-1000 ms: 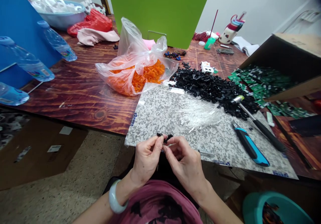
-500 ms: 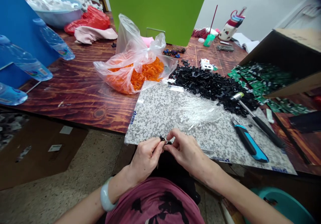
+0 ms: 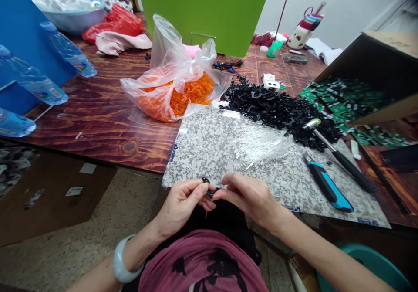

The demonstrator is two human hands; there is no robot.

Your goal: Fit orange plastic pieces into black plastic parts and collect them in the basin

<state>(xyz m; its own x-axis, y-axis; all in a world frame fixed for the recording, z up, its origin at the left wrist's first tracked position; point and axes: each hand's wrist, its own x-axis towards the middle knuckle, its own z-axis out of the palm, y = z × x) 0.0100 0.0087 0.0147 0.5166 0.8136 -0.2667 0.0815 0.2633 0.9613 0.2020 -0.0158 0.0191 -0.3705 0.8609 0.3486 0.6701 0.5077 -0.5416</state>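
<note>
My left hand (image 3: 183, 202) pinches a small black plastic part (image 3: 205, 180) between thumb and fingers, in front of the board's near edge. A thin metal pin seems to stick out below those fingers. My right hand (image 3: 250, 196) is closed, its thumb and fingertips touching the right end of the black piece; how firmly it grips is hard to make out. Beyond the hands, a bundle of thin clear-white strips (image 3: 261, 144) lies on the speckled grey board (image 3: 202, 148). Behind it spreads a heap of similar black plastic parts (image 3: 271, 109).
A blue-black utility knife (image 3: 329, 185) and a hammer (image 3: 342, 163) lie on the board's right side. Farther right, a cardboard box (image 3: 388, 72) spills green circuit boards (image 3: 342, 98). A plastic bag of orange parts (image 3: 176, 93) sits at the back. Water bottles (image 3: 35, 80) stand left.
My left hand has shifted left and opened slightly around the black part. My right hand has moved a little right and down. The view has tilted slightly.
</note>
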